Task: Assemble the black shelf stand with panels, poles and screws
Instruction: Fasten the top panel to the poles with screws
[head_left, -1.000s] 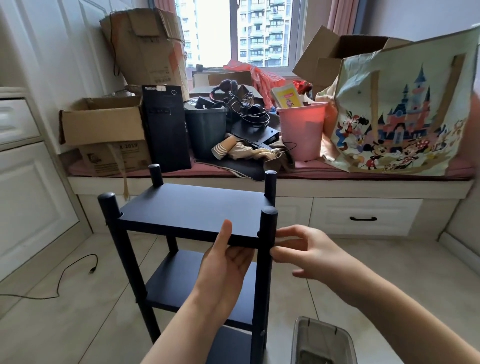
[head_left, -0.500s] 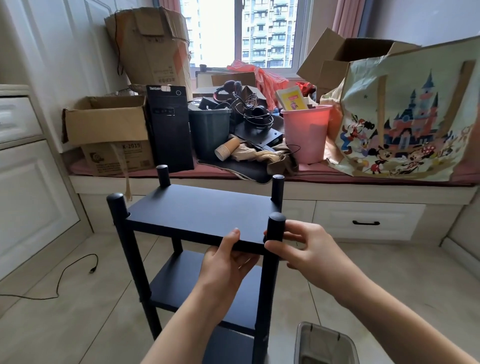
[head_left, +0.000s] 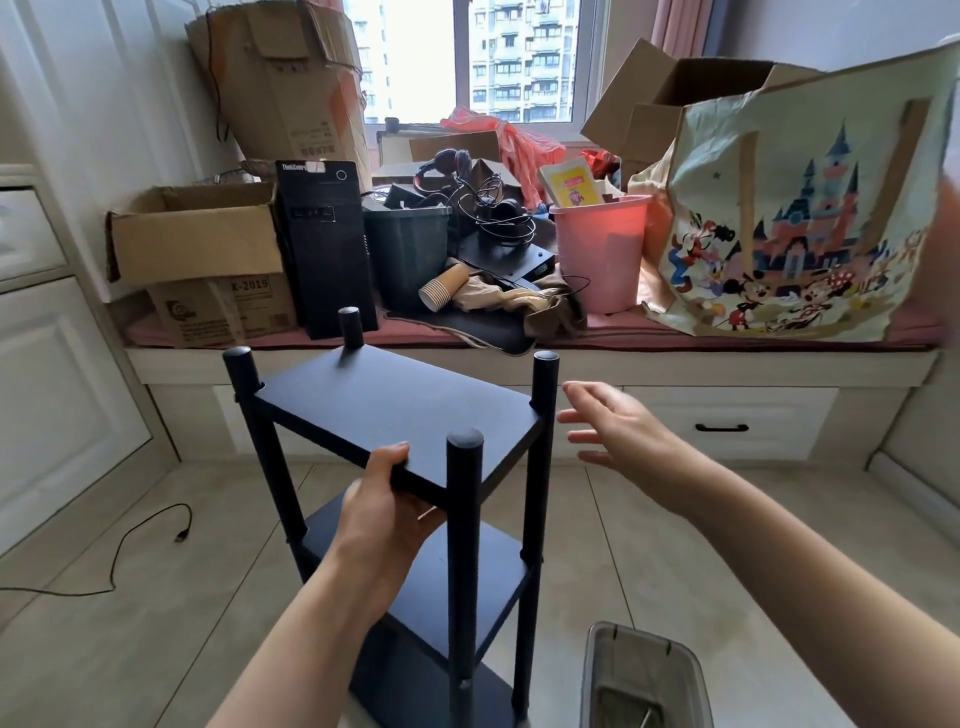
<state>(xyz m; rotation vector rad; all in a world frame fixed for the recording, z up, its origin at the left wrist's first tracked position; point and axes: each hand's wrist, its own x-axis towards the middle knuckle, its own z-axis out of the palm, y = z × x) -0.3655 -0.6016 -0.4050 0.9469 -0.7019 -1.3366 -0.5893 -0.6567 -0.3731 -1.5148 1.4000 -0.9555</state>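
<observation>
Black three-tier shelf stand (head_left: 405, 415) standing upright on the beige tiled floor (head_left: 649, 545), in front of a cushioned window seat (head_left: 779, 358). Four round black poles pass through the corners of its flat black panels: the near pole (head_left: 464, 519), the right pole (head_left: 543, 395), the left pole (head_left: 244, 395) and the far pole (head_left: 350, 328). Each pole top stands a little above the top panel (head_left: 395, 405). A middle panel (head_left: 447, 571) and a bottom panel (head_left: 415, 680) lie below it.

Left hand (head_left: 384, 514): grips the near edge of the top panel just left of the near pole, thumb lying on the upper face, the other fingers curled under the panel and largely hidden.

Right hand (head_left: 613, 431): held in the air just right of the right pole, touching nothing, fingers (head_left: 576, 415) straight and spread apart, palm turned toward the stand.

Surroundings: a clear plastic storage box (head_left: 644, 675) on the floor at the lower right, near the stand's base; a black cable (head_left: 119, 551) trailing across the floor at the left. On the window seat, from left to right: an open brown cardboard box (head_left: 197, 249), a black desktop computer tower (head_left: 324, 244), a dark green plastic bin (head_left: 408, 249), a stack of paper cups (head_left: 441, 291) lying on its side, a pink plastic bin (head_left: 600, 249) and a large cartoon-print tote bag (head_left: 800, 208).
</observation>
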